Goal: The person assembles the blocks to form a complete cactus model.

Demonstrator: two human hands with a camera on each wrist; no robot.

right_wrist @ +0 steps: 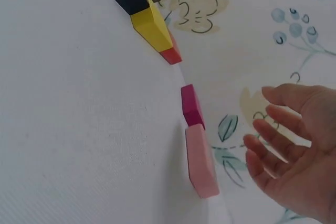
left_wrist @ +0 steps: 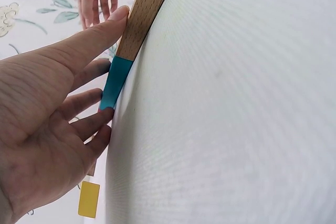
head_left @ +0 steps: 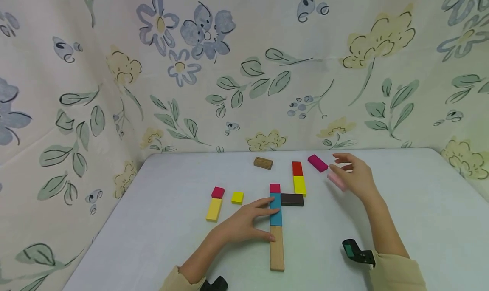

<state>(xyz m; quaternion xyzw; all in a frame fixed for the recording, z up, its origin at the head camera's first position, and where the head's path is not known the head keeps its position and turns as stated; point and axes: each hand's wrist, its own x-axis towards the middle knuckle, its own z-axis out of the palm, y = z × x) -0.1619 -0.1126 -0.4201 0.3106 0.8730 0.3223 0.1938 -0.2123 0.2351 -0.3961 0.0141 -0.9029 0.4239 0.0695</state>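
At the head view's lower centre, my left hand has spread, relaxed fingers, touching a matte blue rectangular block and a long tan wooden block. Right of centre, my right hand, fingers loosely open and gripping nothing, hovers by a pale-pink rectangular block, beside a magenta rectangular block.

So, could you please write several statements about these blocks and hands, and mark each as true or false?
1. In the head view, the left hand partly covers the blue block. True.
2. The right hand grips the pink block. False: in its wrist view, the right hand is open and apart from the pink block.
3. The blue block lies between a long wooden block and a small crimson block. True.
4. The small yellow block lies on the pale yellow block. False: it lies apart from the pale yellow block.
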